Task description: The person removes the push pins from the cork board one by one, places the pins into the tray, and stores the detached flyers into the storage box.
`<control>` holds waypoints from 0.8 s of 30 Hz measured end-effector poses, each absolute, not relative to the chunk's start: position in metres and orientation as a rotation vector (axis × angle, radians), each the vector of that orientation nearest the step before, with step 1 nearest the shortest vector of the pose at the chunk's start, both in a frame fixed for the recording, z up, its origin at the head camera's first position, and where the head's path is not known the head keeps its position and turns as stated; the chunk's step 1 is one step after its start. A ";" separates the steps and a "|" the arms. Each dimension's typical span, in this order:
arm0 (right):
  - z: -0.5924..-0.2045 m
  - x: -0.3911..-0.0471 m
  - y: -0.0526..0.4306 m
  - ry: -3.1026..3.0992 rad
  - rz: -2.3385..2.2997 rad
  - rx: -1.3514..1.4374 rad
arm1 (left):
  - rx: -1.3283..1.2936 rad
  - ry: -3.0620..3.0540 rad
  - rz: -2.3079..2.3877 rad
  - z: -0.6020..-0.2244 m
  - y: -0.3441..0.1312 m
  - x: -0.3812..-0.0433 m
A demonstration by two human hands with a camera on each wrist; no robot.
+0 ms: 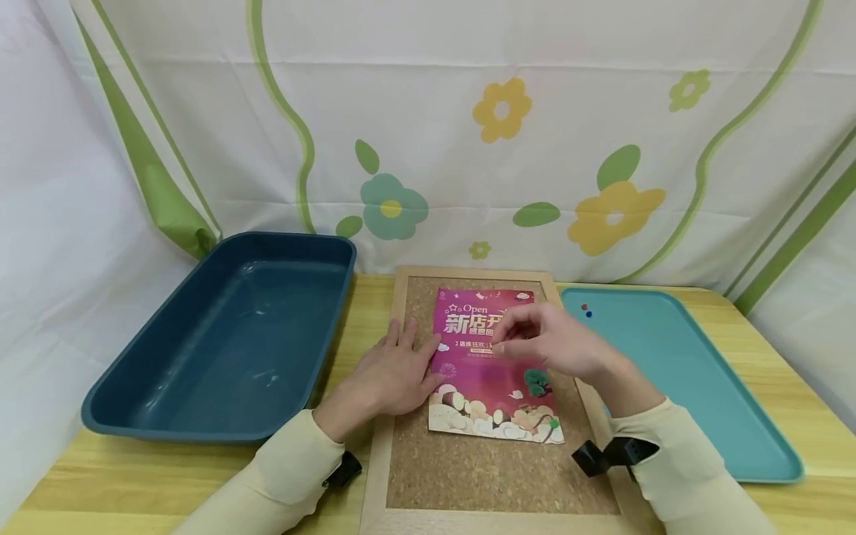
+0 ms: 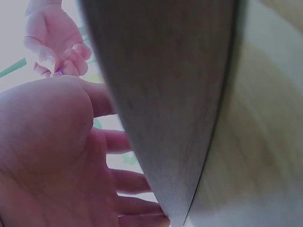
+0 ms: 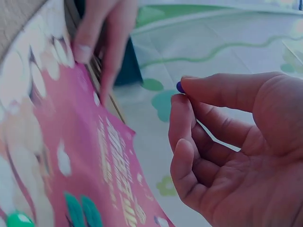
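A pink flyer (image 1: 475,379) with Chinese lettering and the word "Open" lies on a wood-framed cork board (image 1: 501,475). My left hand (image 1: 401,375) rests with straight fingers across the board's left frame, its fingertips on the flyer's left edge. Over the flyer's right half is my right hand (image 1: 551,342), pinching a small blue pushpin (image 3: 180,87) between thumb and index finger; only its round head shows in the right wrist view. Another pushpin, a green one (image 1: 553,423), sits at the flyer's lower right corner.
To the left stands a deep dark blue tub (image 1: 221,349). A flat teal tray (image 1: 695,386) lies at the right, partly behind the right forearm, with a red pin (image 1: 585,307) and a blue pin (image 1: 588,314) near its far left corner. A flowered curtain (image 1: 441,134) hangs behind the table.
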State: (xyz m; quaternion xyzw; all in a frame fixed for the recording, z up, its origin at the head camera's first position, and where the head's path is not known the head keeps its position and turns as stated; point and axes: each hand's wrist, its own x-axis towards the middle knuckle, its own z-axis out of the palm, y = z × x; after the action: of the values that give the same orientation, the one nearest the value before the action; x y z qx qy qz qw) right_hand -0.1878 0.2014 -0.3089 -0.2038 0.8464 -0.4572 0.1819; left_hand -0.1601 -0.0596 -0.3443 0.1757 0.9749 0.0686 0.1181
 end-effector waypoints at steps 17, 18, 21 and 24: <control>-0.306 -0.205 0.251 2.593 -1.469 -0.305 | 0.544 2.853 0.205 -0.346 -0.061 -0.160; -0.307 -0.206 0.255 2.604 -1.467 -0.290 | 0.545 2.852 0.202 -0.345 -0.061 -0.160; -0.309 -0.210 0.264 2.620 -1.489 -0.265 | 0.546 2.850 0.196 -0.345 -0.061 -0.160; -0.311 -0.214 0.273 2.627 -1.528 -0.264 | 0.545 2.852 0.198 -0.345 -0.061 -0.160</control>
State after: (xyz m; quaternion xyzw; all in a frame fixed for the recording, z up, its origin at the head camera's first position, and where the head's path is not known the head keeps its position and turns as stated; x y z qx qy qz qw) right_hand -0.2137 0.2730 -0.3113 -0.0863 0.8603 -0.5004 0.0458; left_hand -0.1595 -0.0613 -0.3449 0.1859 0.9734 0.0676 0.1156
